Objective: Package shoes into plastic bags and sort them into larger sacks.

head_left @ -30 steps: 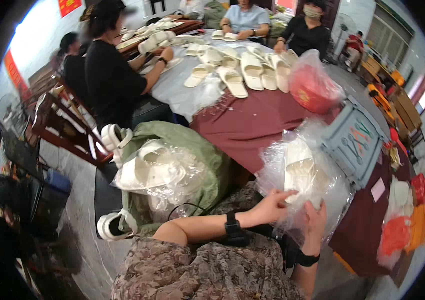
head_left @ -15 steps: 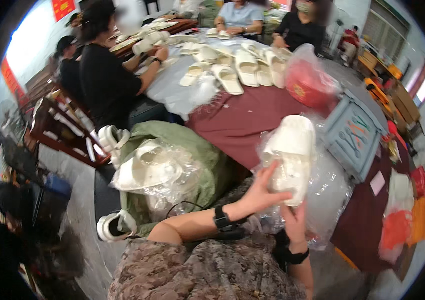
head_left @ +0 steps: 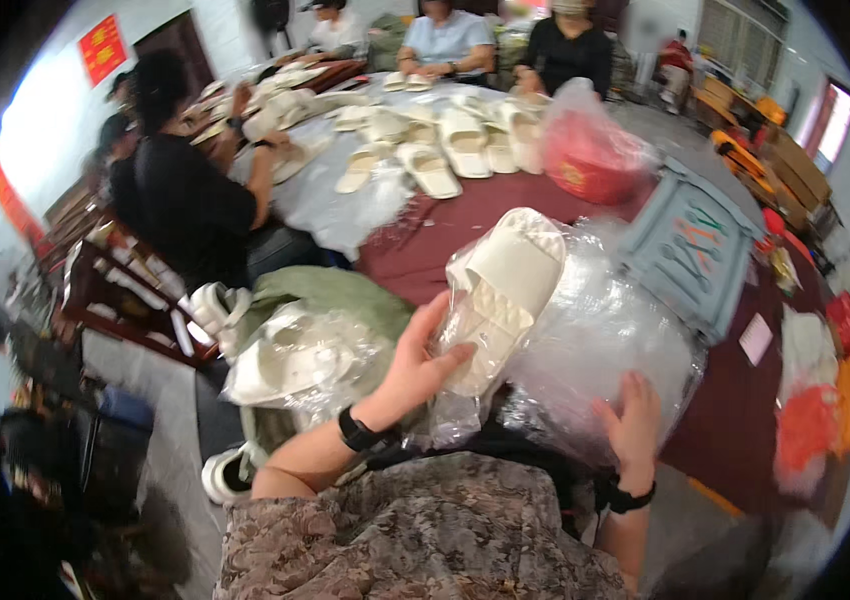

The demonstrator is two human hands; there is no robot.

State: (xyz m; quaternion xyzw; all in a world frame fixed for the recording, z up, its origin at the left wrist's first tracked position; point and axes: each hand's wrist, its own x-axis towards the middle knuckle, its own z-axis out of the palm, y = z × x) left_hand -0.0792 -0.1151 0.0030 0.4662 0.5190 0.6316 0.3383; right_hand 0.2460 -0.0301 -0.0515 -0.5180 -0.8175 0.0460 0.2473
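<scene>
Left hand (head_left: 420, 362) gripped at least one bagged cream slipper (head_left: 507, 290) — tilted, toe outward, by the desk's (head_left: 720, 430) near edge; left forearm slanted rightward; right hand (head_left: 633, 420) was open, fingers spread near uncounted clear bags (head_left: 595, 345); one grey plastic panel (head_left: 697, 250), one pink card (head_left: 757, 338) lay beyond.

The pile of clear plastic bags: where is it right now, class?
In the head view, the bag pile lies right of centre, between the bagged slipper in the left hand and the grey-blue panel, with the right hand at its near side.
</scene>
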